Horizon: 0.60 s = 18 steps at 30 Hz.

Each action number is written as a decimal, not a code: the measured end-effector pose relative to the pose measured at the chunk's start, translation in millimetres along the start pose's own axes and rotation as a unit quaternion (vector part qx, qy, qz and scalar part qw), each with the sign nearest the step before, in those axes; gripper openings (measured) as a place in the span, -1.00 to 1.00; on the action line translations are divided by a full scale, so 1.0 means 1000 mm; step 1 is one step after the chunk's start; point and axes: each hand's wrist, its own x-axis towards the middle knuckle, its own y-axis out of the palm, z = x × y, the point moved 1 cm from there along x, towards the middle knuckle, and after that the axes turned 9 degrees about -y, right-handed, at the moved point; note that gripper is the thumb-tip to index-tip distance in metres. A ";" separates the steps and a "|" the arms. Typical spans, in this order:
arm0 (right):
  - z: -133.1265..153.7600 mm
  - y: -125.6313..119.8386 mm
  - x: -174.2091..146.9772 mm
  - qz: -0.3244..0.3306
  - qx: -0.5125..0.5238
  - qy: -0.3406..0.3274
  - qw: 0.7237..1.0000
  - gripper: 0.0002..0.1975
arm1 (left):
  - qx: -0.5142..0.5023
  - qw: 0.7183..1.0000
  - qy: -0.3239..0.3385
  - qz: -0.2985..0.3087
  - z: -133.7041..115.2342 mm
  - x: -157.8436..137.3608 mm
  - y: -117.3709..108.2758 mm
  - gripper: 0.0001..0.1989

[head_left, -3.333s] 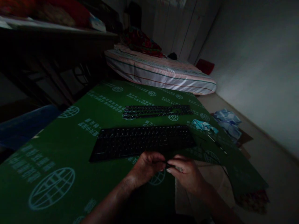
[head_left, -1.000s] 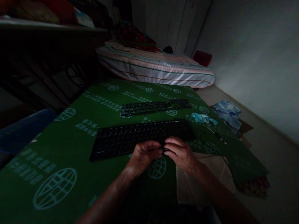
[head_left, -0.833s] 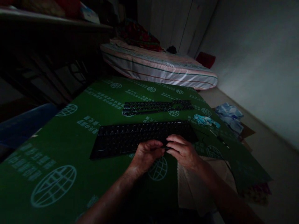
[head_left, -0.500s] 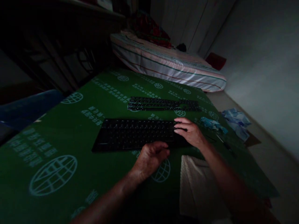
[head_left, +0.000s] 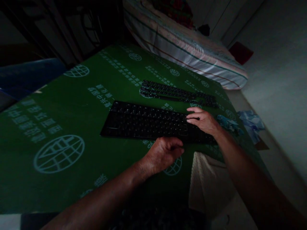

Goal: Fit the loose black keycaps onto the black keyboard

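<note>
A black keyboard (head_left: pixel 144 123) lies on the green table (head_left: pixel 96 153), running left to right ahead of me. My right hand (head_left: pixel 203 119) is over its right part, fingers stretched out and slightly apart, their tips at the keys near the far edge. At the keyboard's front edge is my left hand (head_left: pixel 165 153), its fingers curled with thumb and forefinger brought close. Whatever they may hold is too dark to make out. Beyond the keyboard, several rows of loose black keycaps (head_left: pixel 177 92) lie side by side.
A beige cloth (head_left: pixel 206 179) hangs at the table's near right. Crumpled blue plastic (head_left: pixel 229 124) lies by the right edge, with more pale wrapping (head_left: pixel 251 121) past it. A striped bed (head_left: pixel 192 54) stands behind; a blue object (head_left: pixel 31 76) is at left.
The view has tilted down and turned a little left, so everything sits higher and further right. Both hands keep nearly the same places at the keyboard.
</note>
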 end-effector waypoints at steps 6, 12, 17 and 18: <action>0.003 -0.003 0.007 0.035 -0.037 -0.028 0.998 -0.87 | 0.025 0.999 0.023 0.007 -0.003 0.000 -0.001 -0.88; 0.003 -0.004 0.008 0.040 -0.044 -0.029 0.998 -0.88 | 0.010 1.000 0.015 -0.001 -0.001 0.000 0.001 -0.88; 0.003 -0.006 0.011 0.046 -0.025 -0.026 0.998 -0.89 | -0.003 1.000 0.014 -0.014 0.001 0.001 0.002 -0.87; 0.002 -0.007 0.011 0.047 -0.023 -0.026 0.998 -0.89 | 0.008 1.000 0.019 -0.013 0.000 0.000 0.001 -0.87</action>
